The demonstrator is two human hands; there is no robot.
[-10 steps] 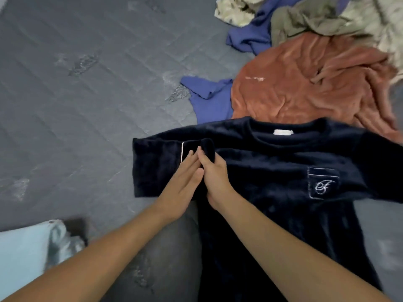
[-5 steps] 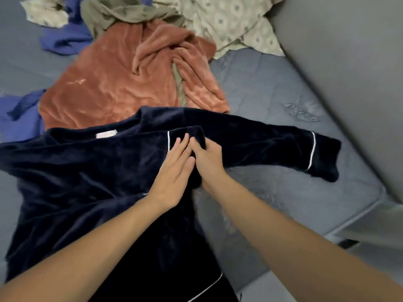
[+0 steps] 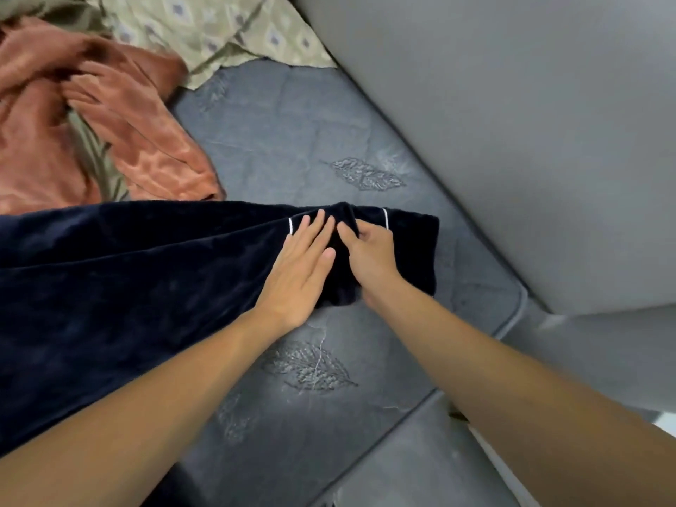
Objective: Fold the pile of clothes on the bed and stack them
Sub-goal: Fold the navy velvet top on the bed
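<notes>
**Both hands on the navy sleeve cuffs, one flat, one pinching**

Right hand [image 3: 371,259] curled, thumb and fingers pinching a fold of dark cloth at the cuff of the navy velour top [image 3: 120,287]. Left hand [image 3: 300,267] laid flat beside it, fingers straight and close together, pressing the sleeve down; nothing gripped. Thumb of left hand just beside the right index finger, nearly touching.

Top: deep navy, short plush pile, slight sheen along the creases. Spread across the left half of the grey quilted mattress [image 3: 292,140], body running off the left edge of view, sleeve extended rightward toward the mattress edge. Two thin white piping lines visible at the sleeve end, one just left of the left fingertips, one right of the right hand: looks like two cuffs stacked, one over the other, though exact layering hard to tell. Lower cuff end lying flat past the right hand, square-edged. Small ridge of cloth raised between the hands.

Behind the top: rust-orange plush garment [image 3: 44,140], crumpled, unfolded, touching the navy top's far edge. Beyond that, a beige patterned cloth [image 3: 219,27], also rumpled. Mattress stitched with leaf motifs. Plain grey panel [image 3: 512,122] along the right side of the mattress.
</notes>
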